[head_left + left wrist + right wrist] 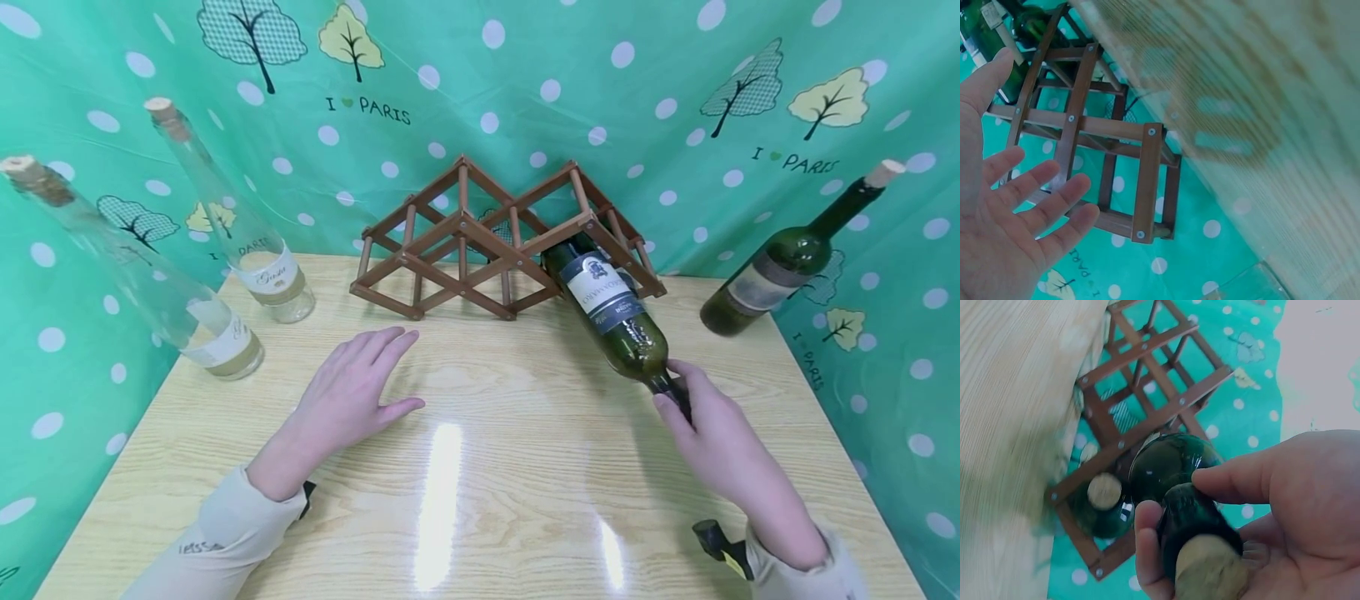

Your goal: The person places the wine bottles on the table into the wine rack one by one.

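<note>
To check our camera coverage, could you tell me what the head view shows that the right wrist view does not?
Only the head view shows the left hand flat on the wooden table, two clear corked bottles and the labelled body of the green wine bottle. Only the right wrist view shows its cork end-on. Both show the right hand gripping its neck at the wooden wine rack.

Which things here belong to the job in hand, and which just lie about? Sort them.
In the job:
- dark green bottle, neck gripped by right hand
- wooden rack, bottle's base in it

Lying about:
- two clear corked bottles
- second green bottle
- left hand, flat on table
</note>
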{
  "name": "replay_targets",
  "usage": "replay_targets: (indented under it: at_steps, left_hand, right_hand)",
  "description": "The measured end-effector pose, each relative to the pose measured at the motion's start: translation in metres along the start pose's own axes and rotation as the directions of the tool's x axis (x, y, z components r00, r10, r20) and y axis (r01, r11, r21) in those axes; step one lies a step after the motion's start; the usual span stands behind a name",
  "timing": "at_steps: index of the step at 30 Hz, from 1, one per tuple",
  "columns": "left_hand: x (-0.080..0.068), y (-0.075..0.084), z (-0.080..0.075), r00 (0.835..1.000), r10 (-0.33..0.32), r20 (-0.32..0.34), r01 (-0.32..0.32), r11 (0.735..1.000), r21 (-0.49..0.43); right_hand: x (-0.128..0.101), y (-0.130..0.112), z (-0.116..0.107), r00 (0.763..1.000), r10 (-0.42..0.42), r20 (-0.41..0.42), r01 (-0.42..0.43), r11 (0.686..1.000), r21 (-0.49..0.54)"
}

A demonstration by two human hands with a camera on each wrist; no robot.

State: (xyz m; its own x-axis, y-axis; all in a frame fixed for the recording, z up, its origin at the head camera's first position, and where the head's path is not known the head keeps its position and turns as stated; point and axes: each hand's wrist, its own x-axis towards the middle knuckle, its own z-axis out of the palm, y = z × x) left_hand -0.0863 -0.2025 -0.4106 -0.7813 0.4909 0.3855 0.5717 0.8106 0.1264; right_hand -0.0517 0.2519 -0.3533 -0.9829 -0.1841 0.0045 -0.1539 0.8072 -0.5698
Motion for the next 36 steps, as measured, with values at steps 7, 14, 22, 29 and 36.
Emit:
replay_targets:
  at_steps: [7,14,22,29,36]
  left_hand:
    - [-0.001,0.001,-0.001,1.000,-0.003,0.007,0.003,1.000,0.002]
    - [0.000,0.002,-0.001,1.000,0.010,0.010,-0.010,1.000,-0.002]
    - [-0.001,0.004,0.002,1.000,0.019,0.022,-0.019,1.000,0.002]
    - [-0.002,0.005,0.002,0.998,0.004,0.061,-0.004,1.000,0.008]
    - [-0.002,0.006,0.001,0.997,-0.006,0.081,0.005,1.000,0.015]
  right_hand:
    - [0.005,-0.012,0.006,1.000,-0.026,0.006,0.026,0.998,0.050]
    - [0.012,-0.018,0.011,0.999,-0.046,0.018,0.043,0.990,0.131]
    - [0.021,-0.029,0.015,0.999,-0.015,0.033,0.008,0.984,0.177]
    - [0.028,-0.035,0.018,1.000,-0.026,0.009,0.024,0.981,0.194]
    - [0.032,-0.037,0.018,1.000,-0.021,0.002,0.020,0.982,0.187]
